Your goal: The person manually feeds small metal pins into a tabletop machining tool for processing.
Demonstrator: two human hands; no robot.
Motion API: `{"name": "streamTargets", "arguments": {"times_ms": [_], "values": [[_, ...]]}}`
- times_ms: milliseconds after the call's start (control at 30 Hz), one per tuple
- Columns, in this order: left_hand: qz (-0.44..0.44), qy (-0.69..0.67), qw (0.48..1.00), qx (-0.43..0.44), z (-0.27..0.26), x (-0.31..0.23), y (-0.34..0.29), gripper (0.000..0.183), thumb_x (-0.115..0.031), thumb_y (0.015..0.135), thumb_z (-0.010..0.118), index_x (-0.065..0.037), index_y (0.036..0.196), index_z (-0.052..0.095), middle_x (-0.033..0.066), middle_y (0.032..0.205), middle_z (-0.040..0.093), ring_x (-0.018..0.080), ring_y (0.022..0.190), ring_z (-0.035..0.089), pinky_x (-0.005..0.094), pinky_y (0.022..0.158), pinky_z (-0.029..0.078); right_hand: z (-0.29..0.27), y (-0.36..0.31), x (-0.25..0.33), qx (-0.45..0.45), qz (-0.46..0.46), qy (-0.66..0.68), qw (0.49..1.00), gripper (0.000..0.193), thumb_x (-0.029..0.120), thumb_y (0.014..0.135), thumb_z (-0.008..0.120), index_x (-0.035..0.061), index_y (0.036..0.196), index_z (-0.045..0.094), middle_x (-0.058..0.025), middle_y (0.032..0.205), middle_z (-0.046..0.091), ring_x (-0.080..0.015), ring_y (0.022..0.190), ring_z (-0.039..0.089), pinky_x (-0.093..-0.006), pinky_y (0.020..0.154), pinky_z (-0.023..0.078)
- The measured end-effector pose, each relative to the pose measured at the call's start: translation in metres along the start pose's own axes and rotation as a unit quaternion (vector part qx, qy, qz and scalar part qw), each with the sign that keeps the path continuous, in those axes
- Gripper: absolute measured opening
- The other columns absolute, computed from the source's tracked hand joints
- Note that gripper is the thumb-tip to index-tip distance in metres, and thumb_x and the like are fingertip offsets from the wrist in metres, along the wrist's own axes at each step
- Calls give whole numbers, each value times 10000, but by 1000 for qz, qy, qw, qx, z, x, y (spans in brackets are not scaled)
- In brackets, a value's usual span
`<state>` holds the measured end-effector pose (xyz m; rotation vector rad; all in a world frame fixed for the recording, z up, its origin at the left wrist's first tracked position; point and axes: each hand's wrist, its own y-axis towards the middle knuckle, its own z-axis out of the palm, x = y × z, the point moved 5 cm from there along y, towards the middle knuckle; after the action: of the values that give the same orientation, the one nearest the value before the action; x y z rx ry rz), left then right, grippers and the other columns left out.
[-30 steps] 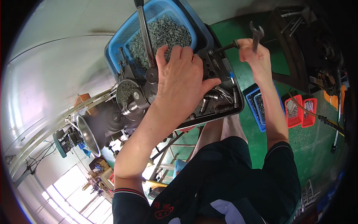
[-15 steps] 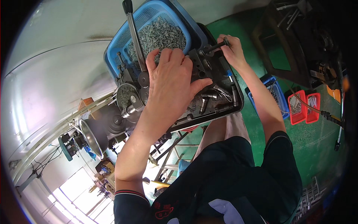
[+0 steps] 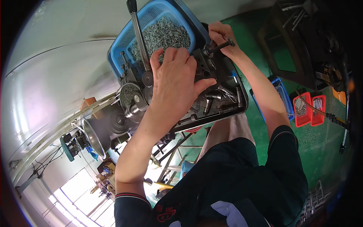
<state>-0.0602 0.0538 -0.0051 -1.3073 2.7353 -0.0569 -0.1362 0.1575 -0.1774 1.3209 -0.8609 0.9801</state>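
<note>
A small bench machine of dark metal, with a tall black-knobbed lever (image 3: pixel 139 36), stands in a dark tray (image 3: pixel 227 114). My left hand (image 3: pixel 176 77) arches over its middle, fingers bent down over the far side. Its thumb reaches out beside a dark block with holes (image 3: pixel 202 62); whatever lies under the palm is hidden. Farther right, my right hand (image 3: pixel 222 38) is closed, knuckles up, just beyond a dark rod with a round end (image 3: pixel 223 46). What those fingers hold cannot be seen. Behind the machine, many small metal pins (image 3: pixel 162 36) fill a blue basket (image 3: pixel 121 51).
Loose metal tools (image 3: pixel 210 101) lie in the tray near my body. On the green floor to the right sit a blue basket (image 3: pixel 286 100) and two red bins (image 3: pixel 302 120), (image 3: pixel 318 119) with small parts. Another dark machine (image 3: pixel 295 49) stands at the far right.
My right hand has moved away from me and slightly left, its fingers more curled. My left hand stays in place on the machine.
</note>
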Motion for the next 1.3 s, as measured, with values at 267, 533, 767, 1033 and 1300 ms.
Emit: {"name": "streamTargets", "arguments": {"times_ms": [267,533,767,1033,1300], "values": [[5,4,1000,-10,0,-2,0,412,-371,651,671,18,766,599,92,844,507,246,910,456,425,904,256,1,20,15,-1,-100,-35,994,272,190,698,478,36,543,316,-20,508,298,-128,536,289,-282,530,267],[0,5,1000,-10,0,-1,-1,413,-375,651,669,17,763,602,90,846,506,250,913,455,423,903,252,12,19,15,50,-71,10,996,217,53,675,445,33,521,292,-25,471,243,-118,494,253,-252,548,285],[-9,0,1000,-1,1,-1,0,430,-390,653,664,21,766,602,90,848,507,251,922,455,421,900,251,12,-3,-3,40,65,-10,997,200,137,659,431,48,528,309,-26,497,264,-133,549,269,-290,563,253],[-6,4,1000,-13,1,-2,-1,421,-387,659,661,16,762,601,89,842,505,255,910,455,416,900,250,2,12,23,43,9,-37,998,188,135,650,439,35,540,324,-37,502,280,-159,559,291,-303,560,265],[0,7,1000,-14,1,-2,0,421,-390,668,656,19,759,604,89,836,508,255,902,460,412,898,252,-12,-14,-2,22,137,-49,989,235,178,724,465,29,564,378,-34,525,301,-108,519,297,-290,489,264]]}}
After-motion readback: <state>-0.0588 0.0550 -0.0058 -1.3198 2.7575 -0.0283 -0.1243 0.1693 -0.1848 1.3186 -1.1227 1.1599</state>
